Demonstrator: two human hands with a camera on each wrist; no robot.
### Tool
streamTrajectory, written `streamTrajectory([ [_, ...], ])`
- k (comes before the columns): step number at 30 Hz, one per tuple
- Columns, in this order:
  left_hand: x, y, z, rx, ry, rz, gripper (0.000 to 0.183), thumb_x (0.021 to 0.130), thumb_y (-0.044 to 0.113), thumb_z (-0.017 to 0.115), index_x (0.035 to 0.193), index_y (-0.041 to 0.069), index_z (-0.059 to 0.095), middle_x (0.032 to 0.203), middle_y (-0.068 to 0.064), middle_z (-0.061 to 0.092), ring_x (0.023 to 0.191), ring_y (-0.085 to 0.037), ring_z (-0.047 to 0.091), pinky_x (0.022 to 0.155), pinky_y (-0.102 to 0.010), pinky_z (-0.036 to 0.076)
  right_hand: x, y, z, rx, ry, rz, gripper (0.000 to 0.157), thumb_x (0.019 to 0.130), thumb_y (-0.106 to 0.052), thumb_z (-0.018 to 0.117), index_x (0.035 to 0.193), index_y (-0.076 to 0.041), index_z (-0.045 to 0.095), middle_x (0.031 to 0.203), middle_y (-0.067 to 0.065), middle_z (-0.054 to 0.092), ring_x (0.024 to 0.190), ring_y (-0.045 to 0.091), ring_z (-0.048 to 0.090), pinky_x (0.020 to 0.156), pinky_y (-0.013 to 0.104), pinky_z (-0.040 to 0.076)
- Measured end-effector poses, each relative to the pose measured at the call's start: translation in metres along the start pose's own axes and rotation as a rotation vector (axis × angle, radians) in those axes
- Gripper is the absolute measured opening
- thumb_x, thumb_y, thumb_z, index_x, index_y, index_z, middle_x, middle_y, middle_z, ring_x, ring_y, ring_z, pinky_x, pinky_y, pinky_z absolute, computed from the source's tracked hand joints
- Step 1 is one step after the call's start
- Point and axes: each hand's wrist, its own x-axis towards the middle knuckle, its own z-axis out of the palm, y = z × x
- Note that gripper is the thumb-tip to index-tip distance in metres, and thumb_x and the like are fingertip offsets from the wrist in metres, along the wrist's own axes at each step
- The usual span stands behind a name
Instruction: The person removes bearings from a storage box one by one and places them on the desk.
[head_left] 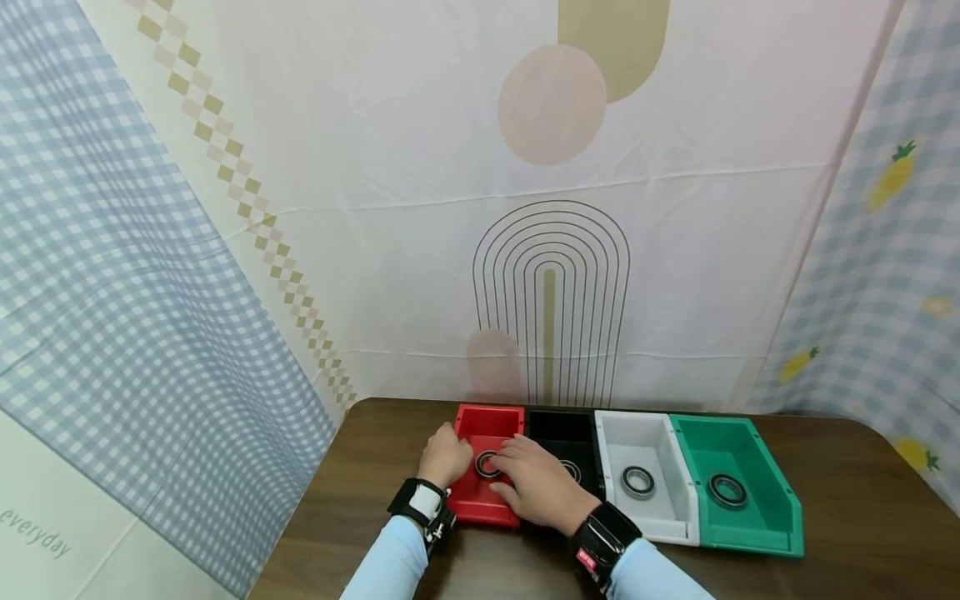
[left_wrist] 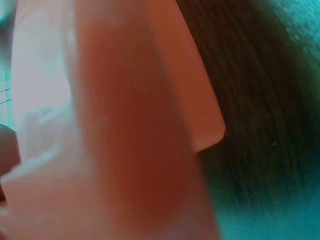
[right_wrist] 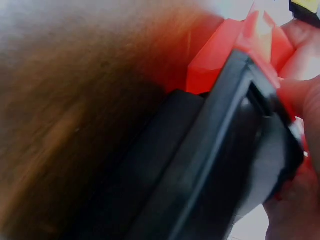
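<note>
right hand (head_left: 542, 483), digits apart, overhangs a red bin (head_left: 483, 510) (left hand (head_left: 444, 457): grip unclear) on a brown table (head_left: 337, 500) before printed cloth (head_left: 390, 283).

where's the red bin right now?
Head view, lower centre: the red bin is leftmost of four, beside the black bin, with the left hand at its left side.

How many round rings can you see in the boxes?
4: one ring in the red box, one ring in the black box, one ring in the white box and one ring in the green box. Others may be hidden behind the right hand.
</note>
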Motion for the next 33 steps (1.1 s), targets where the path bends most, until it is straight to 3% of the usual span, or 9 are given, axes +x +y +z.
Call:
streamTrajectory([
  [8,0.001,0.000,0.000,-0.022,-0.015,-0.005,0.041,0.100,0.014,0.061,0.134,-0.009,0.059,0.114,-0.025,0.072,0.094,-0.034,0.071,0.084,-0.056,0.062,0.018,-0.005,0.007,-0.111,-0.038,0.042,0.038,0.093,-0.038,0.080,0.122,-0.013,0.078,0.114,0.000,0.080,0.121,0.021,0.070,0.122,0.046,0.045],
  [17,0.051,-0.049,0.030,0.024,-0.012,0.026,0.048,0.101,0.023,0.060,0.140,-0.005,0.058,0.121,-0.023,0.073,0.095,-0.031,0.072,0.079,-0.051,0.062,0.034,-0.021,0.013,-0.252,-0.102,0.078,0.026,0.088,-0.030,0.081,0.111,-0.018,0.081,0.107,0.000,0.081,0.104,0.017,0.073,0.103,0.040,0.053],
  [23,0.050,-0.052,0.027,0.024,-0.011,0.010,0.045,0.100,0.022,0.061,0.137,-0.003,0.060,0.116,-0.020,0.074,0.089,-0.027,0.070,0.074,-0.046,0.061,0.043,-0.027,0.018,-0.280,-0.120,0.089,0.020,0.089,-0.024,0.078,0.108,-0.018,0.081,0.108,0.004,0.079,0.102,0.021,0.073,0.101,0.042,0.055],
  [27,0.040,-0.041,0.021,0.016,-0.008,-0.001,0.044,0.100,0.021,0.060,0.137,-0.005,0.059,0.114,-0.021,0.074,0.087,-0.029,0.069,0.072,-0.047,0.060,0.047,-0.025,0.023,-0.295,-0.130,0.101,0.023,0.091,-0.025,0.078,0.113,-0.017,0.080,0.110,0.006,0.079,0.100,0.022,0.073,0.096,0.041,0.057],
  [33,0.036,-0.034,0.022,0.006,0.001,0.018,0.047,0.099,0.020,0.060,0.137,-0.007,0.058,0.115,-0.024,0.073,0.088,-0.030,0.069,0.072,-0.049,0.060,0.049,-0.020,0.030,-0.319,-0.134,0.125,0.017,0.092,-0.024,0.078,0.108,-0.018,0.079,0.104,0.005,0.079,0.096,0.021,0.073,0.088,0.037,0.058],
])
